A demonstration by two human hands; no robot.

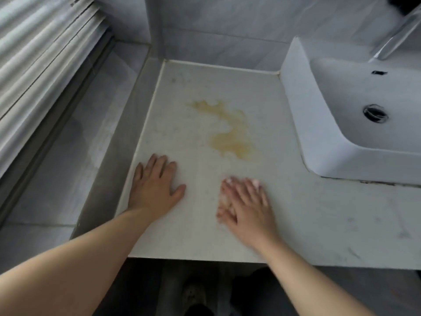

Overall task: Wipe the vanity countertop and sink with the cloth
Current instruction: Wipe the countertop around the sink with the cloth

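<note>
Two bare hands lie on a pale vanity countertop [200, 236], seen from the head camera. At far left, slatted window blinds [45, 53] hang above a grey ledge [68, 156]. The left hand [157, 185] rests flat near the countertop's left edge, fingers straight and spread, holding nothing. Toward the middle, a yellow stain [227, 126] lies well beyond both hands and is not yet wiped. The right hand [246, 201], blurred, is also flat with fingers extended. Pale pinkish scraps at its fingertips are judged to be the cloth [254, 183], pressed under the palm and otherwise hidden. To the right stands a white vessel sink [303, 115] with a metal drain [374, 112] and, above it, a faucet [396, 35]. The cloth will probably handle as light, soft and limp, so it may bunch or slip out when pushed. Broad pressure over its middle should suit the flat top. For the basin's curved walls, gathering it into the fingers by a folded edge seems the better hold.
</note>
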